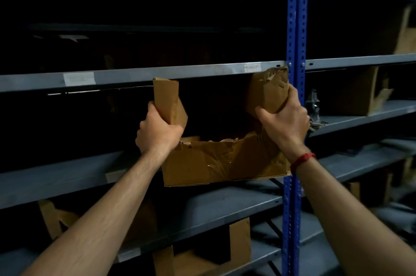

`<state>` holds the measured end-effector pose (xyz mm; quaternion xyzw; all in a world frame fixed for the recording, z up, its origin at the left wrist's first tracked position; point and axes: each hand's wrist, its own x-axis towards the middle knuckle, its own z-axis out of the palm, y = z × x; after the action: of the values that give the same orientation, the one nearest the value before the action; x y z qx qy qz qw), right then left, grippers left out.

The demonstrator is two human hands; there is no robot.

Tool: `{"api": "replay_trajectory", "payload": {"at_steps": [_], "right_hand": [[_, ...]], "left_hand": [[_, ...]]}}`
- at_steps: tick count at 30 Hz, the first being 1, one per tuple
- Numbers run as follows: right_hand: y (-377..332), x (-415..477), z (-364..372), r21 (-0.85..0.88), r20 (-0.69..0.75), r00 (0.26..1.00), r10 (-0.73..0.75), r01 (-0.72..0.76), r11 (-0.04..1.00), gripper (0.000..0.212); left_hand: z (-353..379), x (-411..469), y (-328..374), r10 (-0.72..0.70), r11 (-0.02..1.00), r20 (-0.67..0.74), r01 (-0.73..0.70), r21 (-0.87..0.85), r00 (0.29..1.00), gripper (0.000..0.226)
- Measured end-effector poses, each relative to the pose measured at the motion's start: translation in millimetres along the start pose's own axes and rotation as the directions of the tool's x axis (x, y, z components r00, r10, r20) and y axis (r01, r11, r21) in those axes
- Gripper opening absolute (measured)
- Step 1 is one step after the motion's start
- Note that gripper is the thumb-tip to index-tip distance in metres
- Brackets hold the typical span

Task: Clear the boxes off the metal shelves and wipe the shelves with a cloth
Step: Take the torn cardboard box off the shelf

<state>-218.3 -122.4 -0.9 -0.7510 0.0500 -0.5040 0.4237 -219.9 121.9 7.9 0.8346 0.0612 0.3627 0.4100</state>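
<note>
A torn, open brown cardboard box (pixel 216 163) sits at the front edge of a grey metal shelf (pixel 56 176), partly overhanging it. My left hand (pixel 157 131) grips the box's upright left flap. My right hand (pixel 286 122) grips the crumpled right flap, close to the blue upright post (pixel 295 28). A red band circles my right wrist. The inside of the box is dark and hidden. No cloth is in view.
More grey shelves run above (pixel 135 76) and below (pixel 213 208). Other cardboard boxes stand on the lower shelves (pixel 238 242) and in the right bay (pixel 371 91). A small metal object (pixel 314 104) stands on the right bay's shelf beside the post.
</note>
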Motion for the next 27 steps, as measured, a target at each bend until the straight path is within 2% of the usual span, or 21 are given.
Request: {"api": "replay_trajectory", "payload": {"at_steps": [19,27], "right_hand": [[-91.7,-90.9,-105.7,-0.090,-0.086,0.992,-0.094,0.086,0.992,0.075],[-117.1,-119.3,-159.3,-0.134,-0.125,0.985,-0.115,0.098,0.986,0.079]], "left_hand": [[-114.4,-79.3,-1.1,0.024,0.999,-0.026,-0.025,-0.028,0.999,0.066],[-144.2,-107.6,7.7,0.084,0.995,-0.021,-0.085,-0.045,0.996,0.066]]}}
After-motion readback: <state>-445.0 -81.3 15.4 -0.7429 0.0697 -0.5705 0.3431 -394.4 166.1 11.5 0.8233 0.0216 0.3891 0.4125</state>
